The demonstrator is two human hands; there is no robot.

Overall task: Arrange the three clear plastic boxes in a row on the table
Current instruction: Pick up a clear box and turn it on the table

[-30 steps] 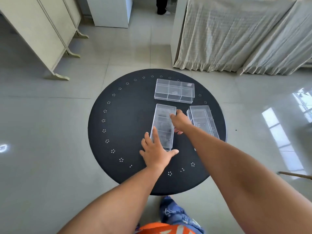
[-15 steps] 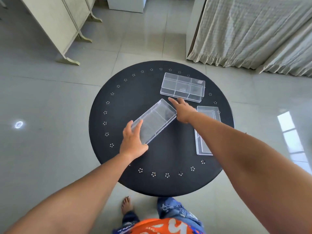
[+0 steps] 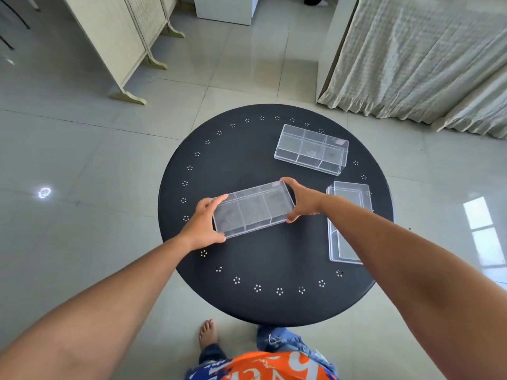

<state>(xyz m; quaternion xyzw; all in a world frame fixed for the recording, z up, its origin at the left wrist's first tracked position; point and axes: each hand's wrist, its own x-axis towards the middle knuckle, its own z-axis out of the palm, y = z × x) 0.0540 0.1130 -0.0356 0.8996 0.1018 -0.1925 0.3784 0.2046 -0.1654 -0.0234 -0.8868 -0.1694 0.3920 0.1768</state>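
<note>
Held box: the clear divided box (image 3: 253, 209) is gripped at its short ends by left hand (image 3: 202, 226) and right hand (image 3: 301, 199), above mid-surface (image 3: 274, 259).
Change: box rotated from lengthwise to crosswise.
Meaning: now roughly parallel to far box (image 3: 311, 149); right box (image 3: 346, 223) is unaligned.

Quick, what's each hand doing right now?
Left hand: closed on the left end of the middle box.
Right hand: closed on the right end of the same box.
</note>
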